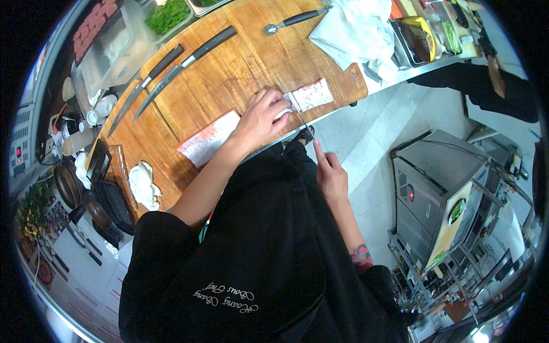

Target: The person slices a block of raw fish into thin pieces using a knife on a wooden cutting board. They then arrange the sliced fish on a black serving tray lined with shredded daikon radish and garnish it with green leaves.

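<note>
My left hand (260, 117) presses down on a pale slab of fish on the wooden cutting board (240, 63), fingers curled at the cut line. My right hand (330, 174) grips the handle of a long thin knife (298, 114), whose blade runs up between my left fingers and a cut-off fish piece (313, 94) to the right. A longer block of the pinkish-white fish (207, 139) lies to the left of my left hand, near the board's front edge.
Two long dark-handled knives (183, 66) lie side by side on the board's far left. A white cloth (357, 31) sits at the far right, a crumpled towel (143, 186) at the near left. Trays of greens (167, 15) and other food line the back. A steel machine (437, 194) stands on the right.
</note>
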Tool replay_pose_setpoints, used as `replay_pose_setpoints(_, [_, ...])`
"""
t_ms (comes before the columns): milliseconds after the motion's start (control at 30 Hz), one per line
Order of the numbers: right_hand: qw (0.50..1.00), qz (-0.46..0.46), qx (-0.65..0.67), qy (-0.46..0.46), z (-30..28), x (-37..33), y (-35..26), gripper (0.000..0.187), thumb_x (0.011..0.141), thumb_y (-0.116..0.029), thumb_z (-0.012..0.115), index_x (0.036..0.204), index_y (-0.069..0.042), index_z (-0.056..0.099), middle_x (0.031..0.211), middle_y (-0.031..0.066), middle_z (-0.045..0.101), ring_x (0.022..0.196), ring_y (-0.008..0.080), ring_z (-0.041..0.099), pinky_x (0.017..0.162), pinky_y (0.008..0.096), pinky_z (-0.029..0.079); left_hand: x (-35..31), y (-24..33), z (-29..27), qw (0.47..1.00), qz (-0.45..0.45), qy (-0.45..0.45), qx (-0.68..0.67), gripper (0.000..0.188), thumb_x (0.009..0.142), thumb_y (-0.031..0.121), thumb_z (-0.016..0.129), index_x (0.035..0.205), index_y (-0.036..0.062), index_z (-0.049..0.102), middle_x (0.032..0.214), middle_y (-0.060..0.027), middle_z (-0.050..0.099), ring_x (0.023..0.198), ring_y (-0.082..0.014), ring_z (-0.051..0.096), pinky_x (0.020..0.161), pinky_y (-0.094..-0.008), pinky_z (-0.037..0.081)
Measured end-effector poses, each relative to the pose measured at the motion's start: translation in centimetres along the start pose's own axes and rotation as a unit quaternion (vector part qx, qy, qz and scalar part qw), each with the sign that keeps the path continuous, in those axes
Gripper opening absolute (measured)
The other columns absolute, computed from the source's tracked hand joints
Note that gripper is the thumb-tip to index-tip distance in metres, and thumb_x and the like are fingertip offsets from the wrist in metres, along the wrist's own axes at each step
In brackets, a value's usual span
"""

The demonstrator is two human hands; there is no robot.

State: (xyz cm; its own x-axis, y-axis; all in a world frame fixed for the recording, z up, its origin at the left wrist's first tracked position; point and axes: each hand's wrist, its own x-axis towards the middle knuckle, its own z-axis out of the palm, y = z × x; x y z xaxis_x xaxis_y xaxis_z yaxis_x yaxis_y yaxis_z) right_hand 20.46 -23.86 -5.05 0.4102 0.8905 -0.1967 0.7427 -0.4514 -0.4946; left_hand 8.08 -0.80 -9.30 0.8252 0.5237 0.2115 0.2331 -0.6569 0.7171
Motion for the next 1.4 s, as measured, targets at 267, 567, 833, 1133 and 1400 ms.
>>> replay_pose_setpoints(267, [1.000,-0.008,-0.011,-0.005,0.8,0.6,0.4,0.073,0.085,0.004,0.062,0.150,-0.027,0.050,0.089,0.0091,0.059,0.072,0.0290,0.066,0.065,0.0432,0.056,-0.1,0.1,-0.1,1.000,-0.005,0.020,-0.010,0.023,0.082,0.012,0.079,0.101,0.0051,0.070,0.101,-0.0092,0.058,0.095,-0.0276,0.059,0.085,-0.0392,0.050])
replay_pose_setpoints(567, [1.000,-0.031,-0.002,0.003,1.8,3.7,-1.2,0.072,0.087,0.000,0.060,0.152,-0.028,0.046,0.092,0.0087,0.059,0.072,0.0328,0.066,0.063,0.0461,0.057,-0.4,0.0,-0.3,1.000,-0.010,0.002,-0.007,0.019,0.084,0.012,0.075,0.102,0.0055,0.068,0.101,-0.0092,0.058,0.099,-0.0289,0.058,0.089,-0.0409,0.050])
replay_pose_setpoints(833, [0.999,0.019,-0.019,-0.021,1.2,-0.1,-0.1,0.074,0.085,0.003,0.062,0.150,-0.028,0.049,0.086,0.0098,0.057,0.070,0.0302,0.064,0.063,0.0436,0.055,-0.1,0.7,0.0,0.999,-0.013,0.030,0.020,0.030,0.083,0.010,0.077,0.112,0.0070,0.069,0.103,-0.0101,0.059,0.099,-0.0289,0.058,0.089,-0.0405,0.049])
replay_pose_setpoints(1133, [0.997,0.061,-0.005,-0.048,-0.8,-11.0,4.8,0.077,0.084,0.003,0.062,0.151,-0.032,0.047,0.092,0.0082,0.060,0.070,0.0297,0.064,0.064,0.0424,0.056,-0.4,0.9,-1.1,1.000,-0.027,0.012,-0.002,0.030,0.083,0.011,0.077,0.112,0.0076,0.068,0.105,-0.0091,0.059,0.100,-0.0274,0.058,0.088,-0.0396,0.050])
replay_pose_setpoints(1400, [1.000,-0.002,-0.013,-0.016,0.8,-0.4,-0.3,0.071,0.085,0.005,0.062,0.148,-0.028,0.052,0.090,0.0093,0.059,0.072,0.0296,0.064,0.067,0.0433,0.056,-1.3,0.3,-1.4,1.000,-0.019,-0.002,0.023,0.017,0.085,0.011,0.075,0.101,0.0081,0.069,0.103,-0.0070,0.059,0.100,-0.0267,0.059,0.087,-0.0398,0.051])
